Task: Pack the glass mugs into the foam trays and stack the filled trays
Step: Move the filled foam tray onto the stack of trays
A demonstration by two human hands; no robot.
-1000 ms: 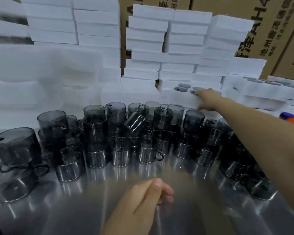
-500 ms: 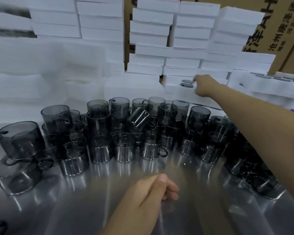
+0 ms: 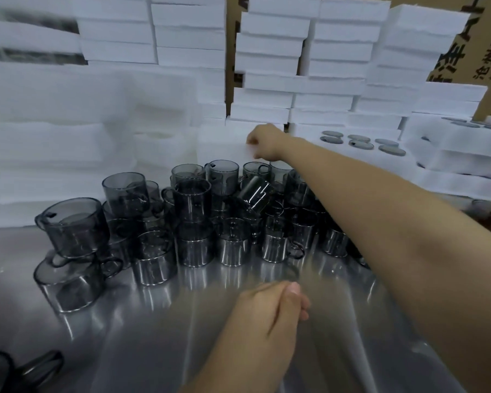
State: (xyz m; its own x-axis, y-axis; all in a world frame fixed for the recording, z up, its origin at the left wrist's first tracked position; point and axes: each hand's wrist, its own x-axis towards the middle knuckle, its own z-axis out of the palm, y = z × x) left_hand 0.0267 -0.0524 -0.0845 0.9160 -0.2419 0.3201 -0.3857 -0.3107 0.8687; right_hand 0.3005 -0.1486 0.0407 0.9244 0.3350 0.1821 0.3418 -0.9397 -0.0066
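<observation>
On the left, the mugs (image 3: 193, 217) are standing in two layers on the steel table (image 3: 142, 336), one mug on top of another. The far-left top mug (image 3: 71, 222) is sitting a little off centre on the one below, so a small push on the table may be enough to make it slide off.

In the middle of the group, one tilted mug (image 3: 254, 191) is leaning between its neighbours. It looks the least stable, and if it is touched it may fall against the other glass.

The left hand (image 3: 267, 316) is resting on the table near the front, with its fingers curled in and holding nothing. It is well apart from the mugs, so I am seeing little danger from it.

The right hand (image 3: 264, 144) is reaching over the mugs to the white tray (image 3: 224, 140) just behind them. Its fingers are closing on the tray's edge in a narrow pinch, though the blur is hiding exactly how deep this hold is.

The main risk, in my judgement, is coming from here. If the tray is pulled low toward the person, it or the forearm (image 3: 380, 208) may sweep the upper mugs and knock them down. Lifting it first looks safer.

On the right, the filled trays (image 3: 380, 163) are lying in a pile, with mugs sitting in their holes.
</observation>
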